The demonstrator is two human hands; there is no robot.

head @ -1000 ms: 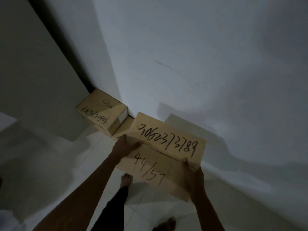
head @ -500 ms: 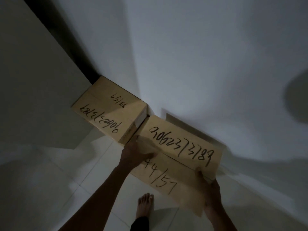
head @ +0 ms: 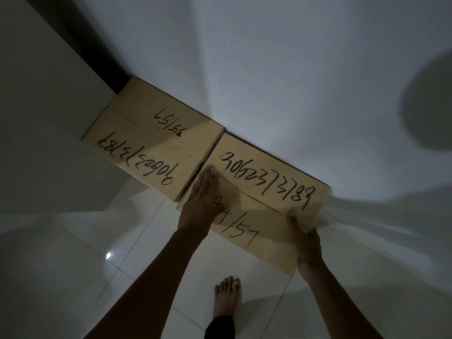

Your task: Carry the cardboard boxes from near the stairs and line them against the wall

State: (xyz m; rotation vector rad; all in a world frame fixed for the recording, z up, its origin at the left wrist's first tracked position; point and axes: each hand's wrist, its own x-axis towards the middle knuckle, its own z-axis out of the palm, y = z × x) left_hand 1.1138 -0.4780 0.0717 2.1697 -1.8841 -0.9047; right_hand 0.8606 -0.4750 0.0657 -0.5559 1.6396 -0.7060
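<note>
The room is dim, so the white wall (head: 293, 69) and the tiled floor (head: 73, 277) run into each other past the boxes and you cannot make out the seam there. A dark round shadow lies on the wall at the frame's right edge, partly cut off. The first cardboard box (head: 151, 140) sits in the corner with its back edge to the wall, its writing upside down to you. The box you hold (head: 264, 192), marked 44/57, lies just right of the first box, side to side, far edge at the wall. Whether its base rests on the floor is hidden. Your left hand (head: 201, 199) lies flat, fingers together, on the held box's top near the first box. Your right hand (head: 308, 243) clamps the opposite near corner, fingers hidden underneath. Your bare foot (head: 226, 297) stands nearer than both boxes.
</note>
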